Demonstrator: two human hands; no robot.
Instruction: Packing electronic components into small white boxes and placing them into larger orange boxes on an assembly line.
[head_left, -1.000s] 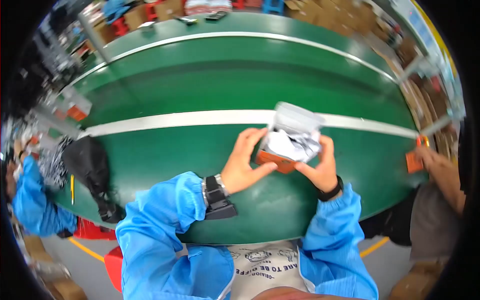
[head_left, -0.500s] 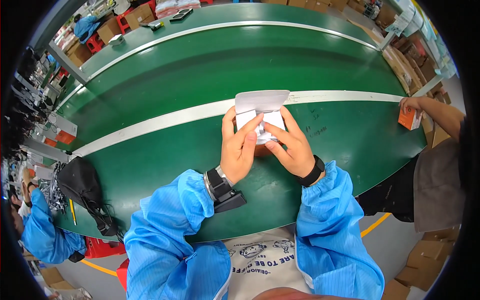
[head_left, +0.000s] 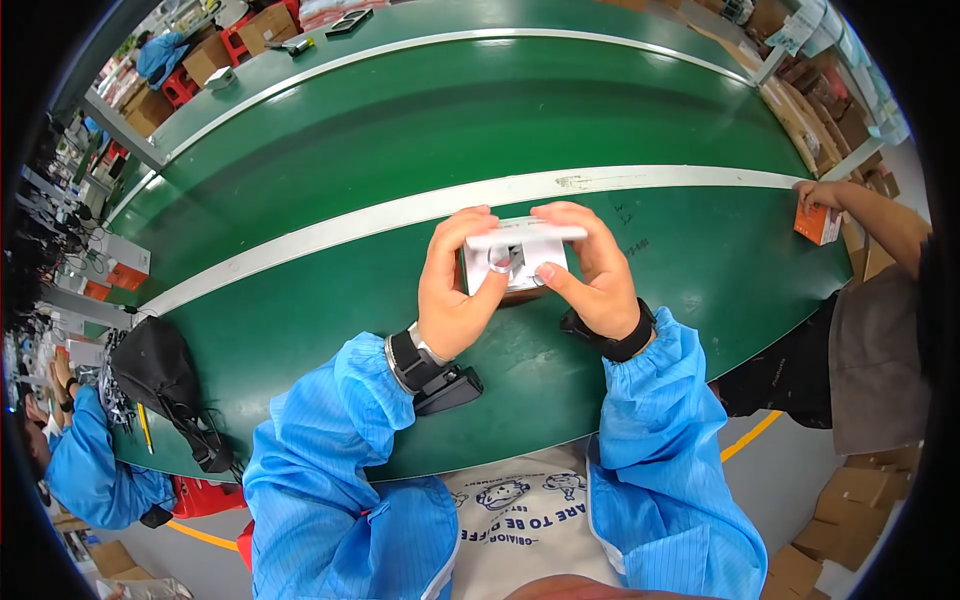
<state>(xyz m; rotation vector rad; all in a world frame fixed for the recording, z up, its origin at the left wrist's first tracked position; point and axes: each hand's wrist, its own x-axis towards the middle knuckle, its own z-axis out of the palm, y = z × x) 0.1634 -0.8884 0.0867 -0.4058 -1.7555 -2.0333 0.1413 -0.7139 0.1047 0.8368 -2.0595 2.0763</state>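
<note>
Between my two hands is a small cardboard box (head_left: 530, 250), white inside, with its lid tilted part-way over the opening. My left hand (head_left: 455, 285) grips the left side, its thumb at the front near the opening and its fingers up at the lid. My right hand (head_left: 598, 275) holds the right side, fingers curled over the lid's far edge and thumb pressed on the white flap. A dark gap with a greyish shape shows in the middle of the box; what lies inside I cannot make out.
A black bag (head_left: 155, 360) and a yellow pencil (head_left: 146, 430) lie at the left end of the green table (head_left: 350, 290). At the right edge a co-worker's hand (head_left: 822, 195) holds an orange box (head_left: 816, 225). Another person in blue (head_left: 100, 460) sits at left.
The lid has come down from upright toward the opening. My fingers have moved from inside the box to the lid's far edge, thumbs staying in front.
</note>
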